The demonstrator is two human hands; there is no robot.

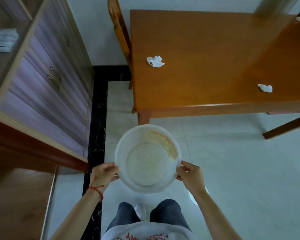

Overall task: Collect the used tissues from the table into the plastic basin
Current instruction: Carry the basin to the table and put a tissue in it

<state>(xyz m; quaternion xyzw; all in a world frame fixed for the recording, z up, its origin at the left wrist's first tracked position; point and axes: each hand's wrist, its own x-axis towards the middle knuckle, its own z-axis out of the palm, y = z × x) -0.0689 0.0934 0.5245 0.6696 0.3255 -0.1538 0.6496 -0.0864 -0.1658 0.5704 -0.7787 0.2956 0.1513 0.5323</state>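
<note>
I hold the basin by its rim, left hand and right hand gripping opposite sides, level (nothing inside), short of the table's near edge; one tissue lies near its left edge, another by the near edge.

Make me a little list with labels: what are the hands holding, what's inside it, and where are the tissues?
left hand: grips the plastic basin at its left rim
right hand: grips its right rim
inside basin: no tissues; a yellowish smear on the wall
tissues on wooden table: near-left tissue, near-right tissue, far-corner tissue
basin position: over the floor, short of the table
</note>
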